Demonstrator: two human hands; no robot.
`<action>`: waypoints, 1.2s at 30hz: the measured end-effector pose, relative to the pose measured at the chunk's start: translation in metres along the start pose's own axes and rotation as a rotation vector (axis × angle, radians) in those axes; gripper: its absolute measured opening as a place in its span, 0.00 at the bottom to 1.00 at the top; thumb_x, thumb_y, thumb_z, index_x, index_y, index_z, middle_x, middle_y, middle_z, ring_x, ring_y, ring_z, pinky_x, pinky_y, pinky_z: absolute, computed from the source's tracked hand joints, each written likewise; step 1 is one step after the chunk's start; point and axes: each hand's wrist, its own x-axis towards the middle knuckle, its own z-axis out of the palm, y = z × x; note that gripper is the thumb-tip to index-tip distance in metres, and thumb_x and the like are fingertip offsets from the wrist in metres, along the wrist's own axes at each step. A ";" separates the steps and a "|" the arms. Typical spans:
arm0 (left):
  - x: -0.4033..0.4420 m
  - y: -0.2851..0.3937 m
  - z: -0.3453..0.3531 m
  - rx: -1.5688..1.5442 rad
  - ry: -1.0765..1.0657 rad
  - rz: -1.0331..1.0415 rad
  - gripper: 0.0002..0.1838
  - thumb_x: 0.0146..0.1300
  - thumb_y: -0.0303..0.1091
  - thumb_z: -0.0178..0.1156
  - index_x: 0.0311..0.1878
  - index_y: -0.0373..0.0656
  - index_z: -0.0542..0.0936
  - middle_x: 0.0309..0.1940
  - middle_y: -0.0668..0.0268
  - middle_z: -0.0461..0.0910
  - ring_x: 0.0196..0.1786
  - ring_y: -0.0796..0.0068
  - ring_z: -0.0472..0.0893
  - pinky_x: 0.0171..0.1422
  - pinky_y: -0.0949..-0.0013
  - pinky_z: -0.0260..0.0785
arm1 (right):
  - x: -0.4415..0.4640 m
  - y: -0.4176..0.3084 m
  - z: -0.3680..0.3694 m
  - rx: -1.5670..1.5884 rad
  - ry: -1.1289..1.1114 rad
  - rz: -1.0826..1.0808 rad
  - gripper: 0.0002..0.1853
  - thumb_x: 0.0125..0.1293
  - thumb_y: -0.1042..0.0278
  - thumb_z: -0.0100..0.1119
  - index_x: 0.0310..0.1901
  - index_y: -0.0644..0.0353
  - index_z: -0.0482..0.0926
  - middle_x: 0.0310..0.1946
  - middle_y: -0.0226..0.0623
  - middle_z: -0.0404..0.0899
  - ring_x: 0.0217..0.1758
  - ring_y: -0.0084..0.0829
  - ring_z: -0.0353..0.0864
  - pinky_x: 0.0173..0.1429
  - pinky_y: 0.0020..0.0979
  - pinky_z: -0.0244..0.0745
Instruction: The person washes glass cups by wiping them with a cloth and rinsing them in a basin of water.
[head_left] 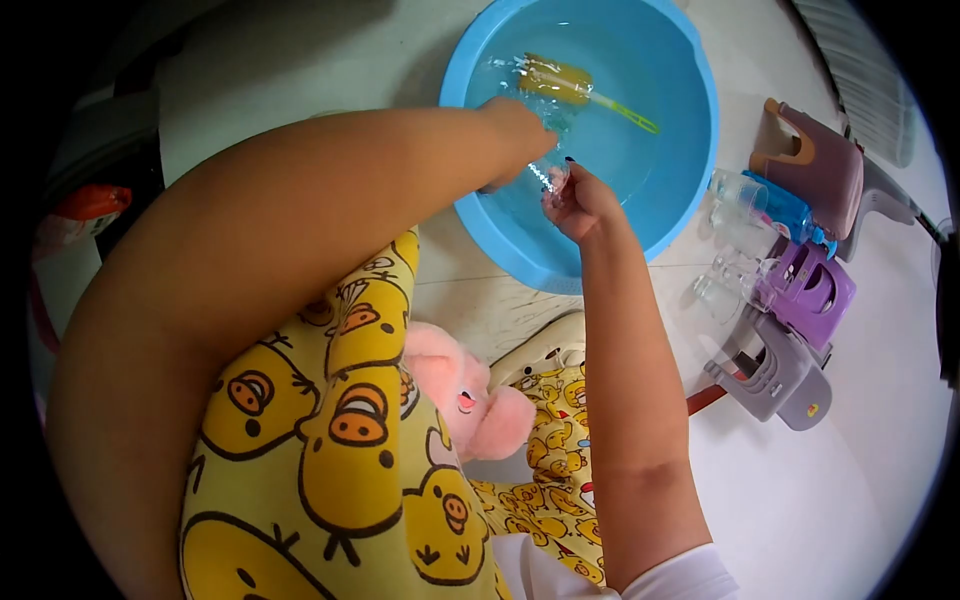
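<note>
Blue plastic makes up the wide basin [495, 245] at the far middle of my view, with water in it. Both of my hands are over its left near part. The right hand [580, 205] is curled narrow around a clear cup [550, 180], fingers bent at its side; glare and ripples blur its outline, and I cannot tell whether it is glass or hard plastic. The left hand [515, 135] reaches in from the left, just beside the cup, with its fingertips hidden in the shimmer, so I cannot tell how wide they are or whether they grip anything.

I judge the cup light but stiff, heavier if it fills, and slippery when wet; if glass, it could chip or crack against a hard edge. I would hold it around the middle of the wall with a broad, even grip, support the base, and avoid pinching the thin lip.

Beyond the hands, a yellow sponge brush [558, 80] lies in the water, its green handle pointing right. The sponge should be soft and squashy, so I would take it by the handle. On the floor to the right, more clear cups [738, 195] lie near a blue bottle [785, 208] and a purple stool [815, 285].
</note>
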 end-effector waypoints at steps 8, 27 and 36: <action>0.001 -0.010 -0.013 -0.200 -0.044 0.074 0.39 0.26 0.38 0.71 0.49 0.38 0.70 0.38 0.55 0.77 0.42 0.59 0.77 0.45 0.63 0.69 | -0.024 0.003 0.006 0.023 -0.013 -0.165 0.14 0.61 0.55 0.50 0.34 0.59 0.70 0.29 0.34 0.74 0.30 0.26 0.67 0.41 0.30 0.67; -0.007 -0.005 -0.031 -1.201 -0.385 -0.082 0.26 0.42 0.42 0.65 0.45 0.40 0.73 0.31 0.62 0.76 0.28 0.71 0.77 0.40 0.68 0.70 | -0.064 -0.010 -0.034 -0.223 -0.501 -0.448 0.38 0.49 0.50 0.59 0.62 0.49 0.55 0.54 0.38 0.63 0.57 0.39 0.64 0.58 0.47 0.62; 0.008 -0.016 -0.029 -1.715 0.080 -0.313 0.23 0.51 0.53 0.56 0.47 0.50 0.73 0.42 0.67 0.74 0.46 0.75 0.73 0.47 0.67 0.67 | -0.065 -0.002 0.000 0.094 -0.239 -0.305 0.25 0.50 0.55 0.61 0.48 0.52 0.65 0.48 0.42 0.61 0.52 0.44 0.63 0.52 0.50 0.68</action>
